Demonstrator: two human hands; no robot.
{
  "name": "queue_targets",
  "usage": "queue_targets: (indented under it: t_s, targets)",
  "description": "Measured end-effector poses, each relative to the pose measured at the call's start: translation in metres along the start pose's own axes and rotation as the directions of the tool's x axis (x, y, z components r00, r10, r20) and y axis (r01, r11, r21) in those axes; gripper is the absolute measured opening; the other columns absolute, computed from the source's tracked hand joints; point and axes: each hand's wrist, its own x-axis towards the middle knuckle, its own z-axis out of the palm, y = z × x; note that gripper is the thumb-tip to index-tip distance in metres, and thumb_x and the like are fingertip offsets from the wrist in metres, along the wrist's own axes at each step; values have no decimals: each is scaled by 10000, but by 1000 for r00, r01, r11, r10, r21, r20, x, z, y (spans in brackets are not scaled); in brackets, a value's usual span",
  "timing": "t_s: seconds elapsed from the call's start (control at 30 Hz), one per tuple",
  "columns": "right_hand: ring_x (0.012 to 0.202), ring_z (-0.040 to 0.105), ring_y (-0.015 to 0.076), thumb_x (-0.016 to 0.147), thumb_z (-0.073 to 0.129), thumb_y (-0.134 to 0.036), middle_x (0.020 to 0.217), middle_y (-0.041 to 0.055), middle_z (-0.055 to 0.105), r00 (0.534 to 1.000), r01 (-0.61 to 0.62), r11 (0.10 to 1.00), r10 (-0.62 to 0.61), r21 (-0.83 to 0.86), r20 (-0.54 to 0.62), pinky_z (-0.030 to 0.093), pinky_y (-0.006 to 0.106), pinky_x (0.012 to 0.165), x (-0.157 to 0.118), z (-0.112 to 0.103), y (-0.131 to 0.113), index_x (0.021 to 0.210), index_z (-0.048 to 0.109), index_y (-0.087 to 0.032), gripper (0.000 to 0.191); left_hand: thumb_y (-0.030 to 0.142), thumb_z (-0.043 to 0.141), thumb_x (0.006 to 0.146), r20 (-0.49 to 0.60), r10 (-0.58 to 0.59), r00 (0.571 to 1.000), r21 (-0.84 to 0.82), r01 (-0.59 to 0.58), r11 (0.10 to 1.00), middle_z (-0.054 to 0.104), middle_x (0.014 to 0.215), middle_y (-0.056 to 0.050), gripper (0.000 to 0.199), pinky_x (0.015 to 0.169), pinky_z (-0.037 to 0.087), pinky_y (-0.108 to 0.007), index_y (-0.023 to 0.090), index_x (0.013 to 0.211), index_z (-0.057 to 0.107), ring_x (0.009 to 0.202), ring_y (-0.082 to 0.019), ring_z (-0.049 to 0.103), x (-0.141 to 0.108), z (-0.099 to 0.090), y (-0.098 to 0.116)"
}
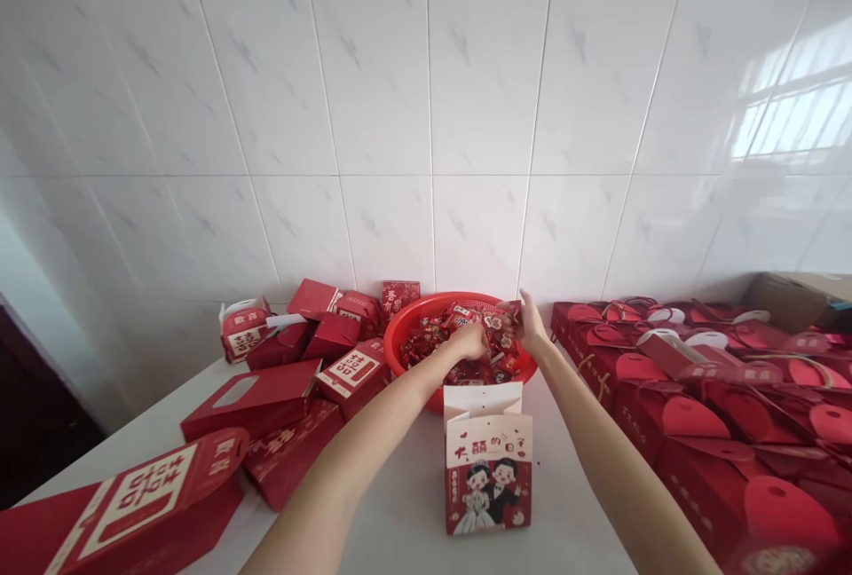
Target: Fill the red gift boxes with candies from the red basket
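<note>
A red plastic basket [399, 319] full of small red wrapped sweets [459, 316] stands against the tiled wall. My left hand [471, 342] reaches down into the sweets, fingers curled; whatever they grasp is hidden. At the basket's right rim, my right hand [531, 324] is closed on a red wrapped sweet [511, 312], its thumb pointing up. Between my forearms, nearer to me, an upright gift box [489, 477] with a cartoon bride and groom has its top flaps raised. Neither hand touches that box.
Red gift boxes [256, 397] lie loosely piled on the left of the white table [392, 504], with a large one [146, 504] at the near left. Rows of closed red boxes [706, 397] fill the right side. A cardboard carton [799, 295] sits at the back right.
</note>
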Motion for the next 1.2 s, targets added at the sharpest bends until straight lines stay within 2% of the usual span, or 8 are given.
queue_targets:
  t_s: [0.13,0.27,0.43,0.6,0.77,0.9,1.03,1.2]
  targets:
    - [396,355,112,854,520,-546,458,-44,392,998,-52,971,59,235,-21,324,233,393,1,-2,3,631,436,-232,394,240,654,940,-155,6,988,-105,-22,994,697,1132,-118,196,919,553,-379,137,1107,659,1008,-207,665,2,-21,-7]
    - [503,524,126,749,726,-421,558,-5,571,994,-81,921,101,382,-32,461,231,468,-1,0,9,634,481,-217,340,202,629,922,-279,77,957,-197,-136,971,726,1086,-112,172,935,541,-352,144,1083,640,1008,-201,677,1,-27,-5]
    - [596,605,151,656,835,-327,625,-19,632,997,-45,875,72,482,-37,557,282,553,-5,-2,10,699,591,-195,280,94,610,863,-191,189,963,-222,-230,948,762,1073,-86,215,897,567,-304,157,1057,677,995,-194,718,3,-15,3]
    - [577,617,142,756,793,-374,598,-17,625,985,50,820,54,570,-163,559,270,550,-3,-7,12,678,552,-206,305,10,535,809,-139,155,978,-80,-167,983,755,1138,-110,371,990,534,-374,158,1113,687,1104,-253,697,10,-15,-6]
    - [506,581,115,798,772,-370,602,-7,642,980,73,787,57,612,-191,532,243,504,-5,-7,12,692,568,-195,288,66,685,743,-36,141,989,101,-137,985,656,1362,-120,496,1116,423,-414,193,1221,658,1323,-330,559,21,-18,-12]
    - [479,563,109,827,742,-342,588,4,643,979,66,783,68,619,-190,501,227,467,-5,-6,11,692,582,-181,264,146,805,723,31,91,995,159,-95,983,690,1276,-114,497,1087,444,-454,214,1194,662,1262,-341,593,26,-15,-12]
    - [484,566,105,862,702,-316,581,-3,638,977,53,782,88,621,-195,495,218,476,-1,-8,14,696,561,-184,255,327,657,948,29,46,999,97,-48,994,653,1254,-104,291,990,520,-484,170,1193,648,1128,-250,636,25,-17,-20]
    - [498,590,134,867,676,-377,605,14,654,987,50,796,54,603,-153,525,261,503,4,-11,19,718,558,-195,263,373,626,941,-98,15,995,-140,-29,990,724,1040,-81,251,893,513,-373,140,964,716,998,-232,656,26,-26,-27]
